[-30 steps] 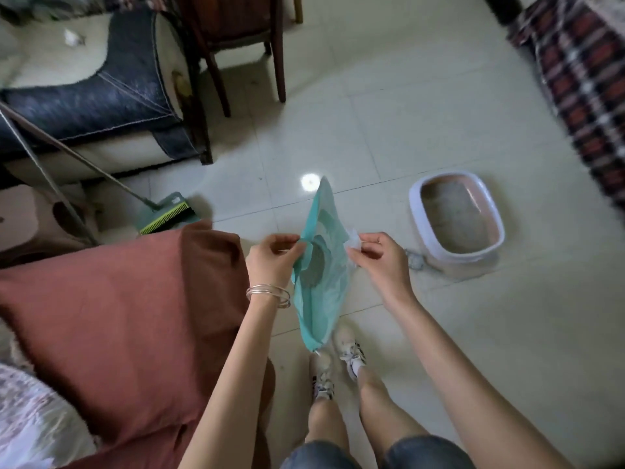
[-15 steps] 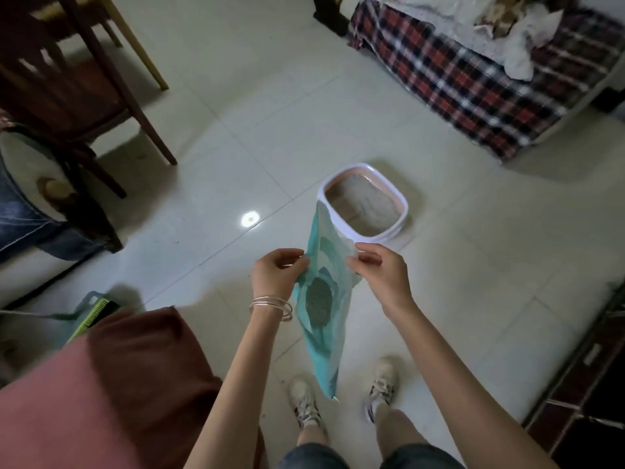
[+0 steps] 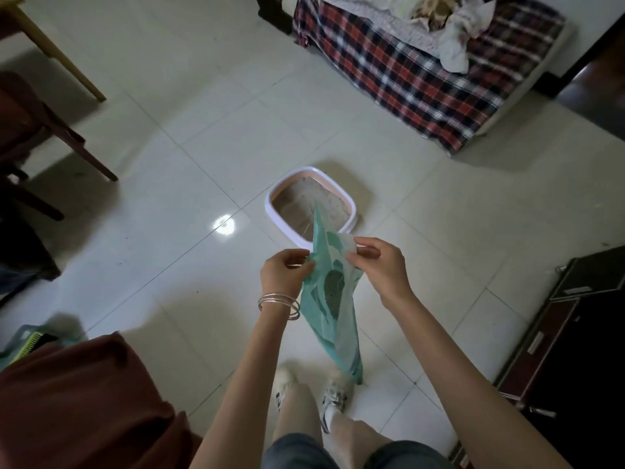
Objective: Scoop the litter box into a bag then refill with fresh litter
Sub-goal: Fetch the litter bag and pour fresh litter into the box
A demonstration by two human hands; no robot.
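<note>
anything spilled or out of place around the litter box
Nothing stands out. The litter box sits flat on the tiles with no litter visible around it; both hands, left and right, pinch the green bag.

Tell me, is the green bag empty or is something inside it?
Not empty. A dark clump shows through the thin green bag, which the left hand and right hand pinch at its top.

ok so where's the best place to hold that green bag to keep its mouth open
Hold the green bag by its top rim, one grip on each side, coming from above. It hangs limp with dark contents weighing down the middle, so only the rim keeps it open. The left hand and right hand already pinch it there.
</note>
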